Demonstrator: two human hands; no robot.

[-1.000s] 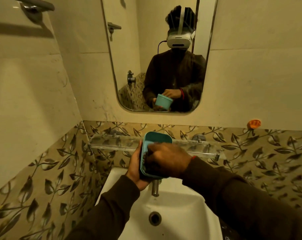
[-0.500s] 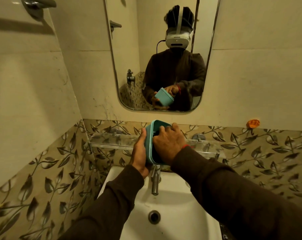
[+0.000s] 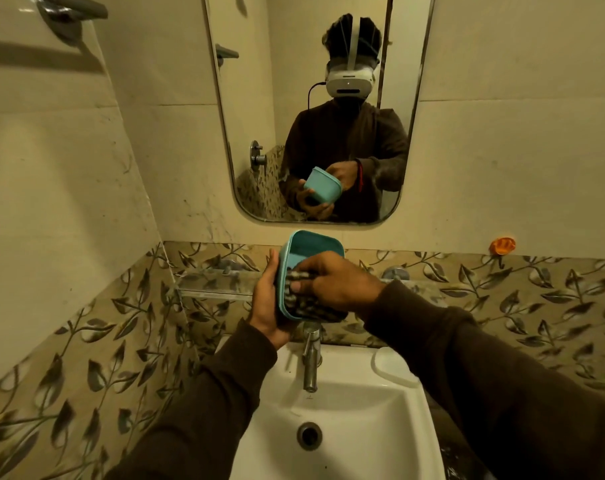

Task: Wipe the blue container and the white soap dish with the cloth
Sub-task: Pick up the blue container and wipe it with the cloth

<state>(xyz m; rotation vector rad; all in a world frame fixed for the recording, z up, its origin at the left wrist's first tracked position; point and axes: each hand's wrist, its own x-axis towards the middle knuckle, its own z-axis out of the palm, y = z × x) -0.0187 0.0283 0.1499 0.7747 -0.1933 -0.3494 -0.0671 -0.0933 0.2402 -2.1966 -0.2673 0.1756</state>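
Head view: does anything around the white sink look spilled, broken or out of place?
Nothing stands out. The white ceramic sink looks dry and unmarked, and the white soap dish sits flat on its right corner. Both hands hold the blue plastic container above the metal tap.

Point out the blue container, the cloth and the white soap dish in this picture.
blue container (image 3: 314, 242): head view, on its upper rim, above the hands.
cloth (image 3: 302, 304): head view, on the patterned fabric bunched inside the container.
white soap dish (image 3: 394, 370): head view, on its shallow hollow, at the basin's right corner.
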